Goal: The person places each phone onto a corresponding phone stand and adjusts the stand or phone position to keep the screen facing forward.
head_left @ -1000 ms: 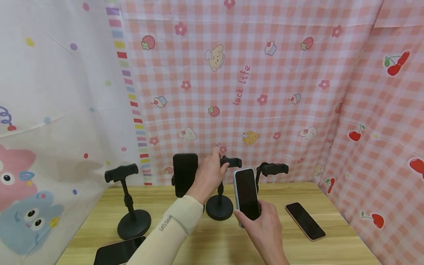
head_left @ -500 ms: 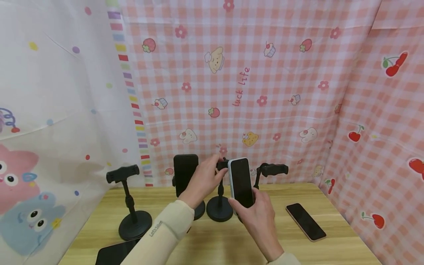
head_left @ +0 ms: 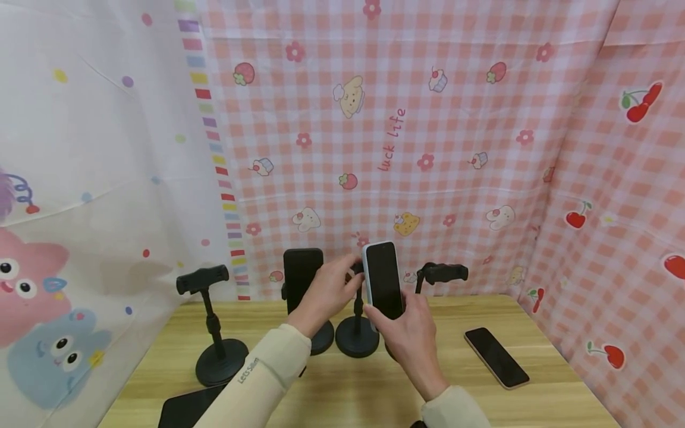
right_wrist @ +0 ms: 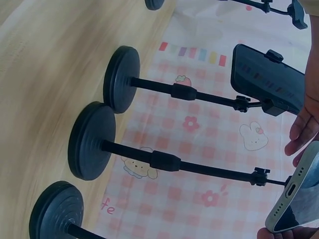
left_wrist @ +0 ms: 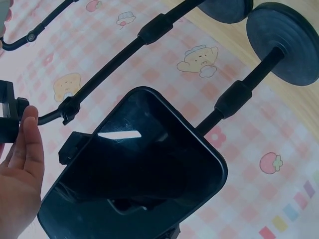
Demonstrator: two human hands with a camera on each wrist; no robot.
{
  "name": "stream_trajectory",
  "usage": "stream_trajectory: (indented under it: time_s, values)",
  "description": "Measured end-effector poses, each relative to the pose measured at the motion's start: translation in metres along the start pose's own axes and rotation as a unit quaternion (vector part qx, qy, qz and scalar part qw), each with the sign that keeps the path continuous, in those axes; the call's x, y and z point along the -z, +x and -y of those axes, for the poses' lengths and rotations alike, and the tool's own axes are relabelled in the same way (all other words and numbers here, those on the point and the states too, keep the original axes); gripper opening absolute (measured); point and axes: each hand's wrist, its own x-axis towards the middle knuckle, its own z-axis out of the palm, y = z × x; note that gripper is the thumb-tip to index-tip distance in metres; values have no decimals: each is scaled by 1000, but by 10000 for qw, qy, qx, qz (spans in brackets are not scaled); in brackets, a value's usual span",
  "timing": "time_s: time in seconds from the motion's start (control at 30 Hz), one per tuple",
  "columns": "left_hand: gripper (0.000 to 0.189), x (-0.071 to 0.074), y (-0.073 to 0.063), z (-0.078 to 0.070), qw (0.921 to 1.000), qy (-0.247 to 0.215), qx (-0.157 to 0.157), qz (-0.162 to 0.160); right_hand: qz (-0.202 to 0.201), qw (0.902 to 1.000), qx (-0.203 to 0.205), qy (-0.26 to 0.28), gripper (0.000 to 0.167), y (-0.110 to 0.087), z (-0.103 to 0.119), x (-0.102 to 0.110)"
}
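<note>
My left hand (head_left: 333, 291) grips the left end of the clamp on a black phone stand (head_left: 357, 337). In the left wrist view its fingertips press against the back of that clamp (left_wrist: 9, 130). A phone in a pale blue case (head_left: 385, 279) is upright in my right hand (head_left: 412, 330), thumb on one edge and fingers on the other. The phone covers the clamp's right part, so whether it sits fully inside cannot be seen. Left of it, a black phone (head_left: 302, 273) is mounted on another stand, also seen in the left wrist view as a dark phone (left_wrist: 144, 159).
Bare-clamped stands rise at the left (head_left: 211, 333) and at the right (head_left: 446, 273). One phone (head_left: 496, 358) lies on the wooden table at the right, and another phone (head_left: 187, 407) near the front left, partly behind my sleeve. Patterned cloth (head_left: 428, 119) hangs behind.
My right hand has moved the pale blue phone left and up, up to the middle stand's clamp. My left fingers, stretched out earlier, have curled in around the clamp's end.
</note>
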Motion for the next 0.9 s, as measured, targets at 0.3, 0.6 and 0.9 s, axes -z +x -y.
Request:
stream_trajectory:
  time_s: [0.3, 0.6, 0.9]
  values:
    - [16, 2, -1, 3, 9999, -5, -125, -67, -18, 9996, 208, 173, 68, 8, 6, -5]
    - [8, 4, -1, 5, 9998, 16, -183, -70, -9, 9993, 329, 164, 76, 14, 11, -9]
    - [14, 6, -1, 4, 9999, -3, -119, 39, 5, 9990, 356, 276, 78, 17, 11, -12]
